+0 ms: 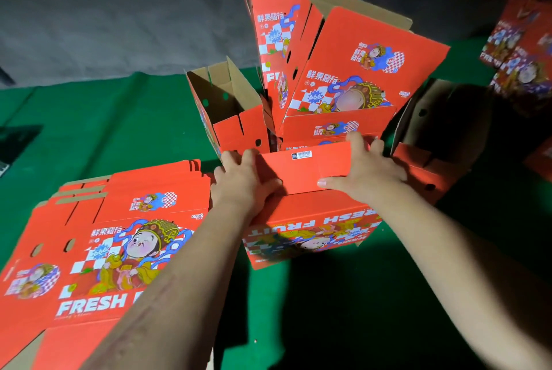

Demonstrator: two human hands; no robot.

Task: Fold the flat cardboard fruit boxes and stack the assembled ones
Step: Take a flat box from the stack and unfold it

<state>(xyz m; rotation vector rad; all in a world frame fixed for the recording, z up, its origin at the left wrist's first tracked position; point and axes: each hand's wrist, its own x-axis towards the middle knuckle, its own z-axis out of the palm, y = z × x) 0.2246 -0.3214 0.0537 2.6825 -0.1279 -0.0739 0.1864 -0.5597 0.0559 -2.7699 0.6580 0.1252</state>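
A red printed fruit box [310, 232] stands upside down in front of me, its "FRESH FRUIT" side facing me. On top of it lies a plain red flap [304, 166] with a small barcode label. My left hand [242, 181] presses on the flap's left end, thumb along its near edge. My right hand [367, 172] holds the flap's right end, thumb in front and fingers over its far edge. A pile of flat unfolded boxes [98, 244] lies to the left.
Behind the flap, several folded boxes [352, 70] lean against each other, one open box [227, 103] showing brown cardboard inside. Another open box [430, 136] sits in shadow at the right. More boxes [519, 49] stand stacked far right. A green cloth [119, 118] covers the surface.
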